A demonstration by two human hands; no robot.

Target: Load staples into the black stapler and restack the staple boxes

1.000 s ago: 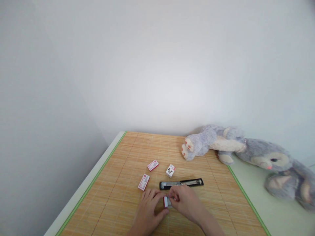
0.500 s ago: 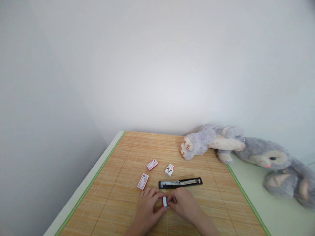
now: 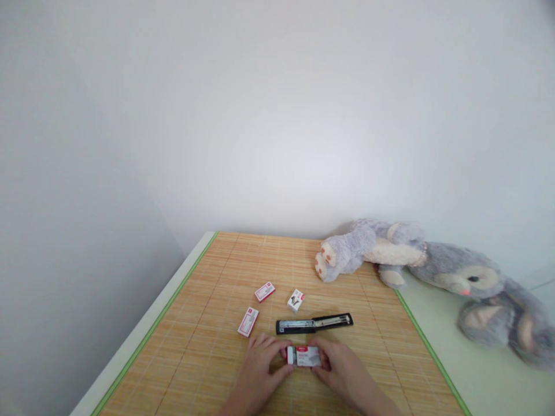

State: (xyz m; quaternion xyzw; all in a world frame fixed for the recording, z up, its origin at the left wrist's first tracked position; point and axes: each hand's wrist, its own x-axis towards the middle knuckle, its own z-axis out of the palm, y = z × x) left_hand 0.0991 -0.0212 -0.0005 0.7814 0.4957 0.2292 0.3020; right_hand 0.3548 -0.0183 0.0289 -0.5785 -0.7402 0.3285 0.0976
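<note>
A small red, white and grey staple box (image 3: pixel 307 356) lies level between my hands, low in the middle of the head view. Its printed sleeve is slid to the right, and a strip of grey staples shows between sleeve and white left end. My left hand (image 3: pixel 259 365) is closed on the left end with thumb and fingers. On the right, my right hand (image 3: pixel 340 365) grips the sleeve's end in the same way. Just beyond the hands lies a black stapler (image 3: pixel 314 324), opened out flat with its metal inside showing.
Two red-and-white boxes, one farther back (image 3: pixel 265 292) and one nearer (image 3: pixel 248 322), lie left of the stapler. A smaller white box (image 3: pixel 295 300) stands behind it. A grey plush rabbit (image 3: pixel 390 251) stretches along the right side. A bamboo mat (image 3: pixel 208 346) covers the table.
My right hand has shifted right, from pinching beside the box's white end to holding the printed sleeve, which now shows. My left hand keeps its hold. The view has shifted slightly.
</note>
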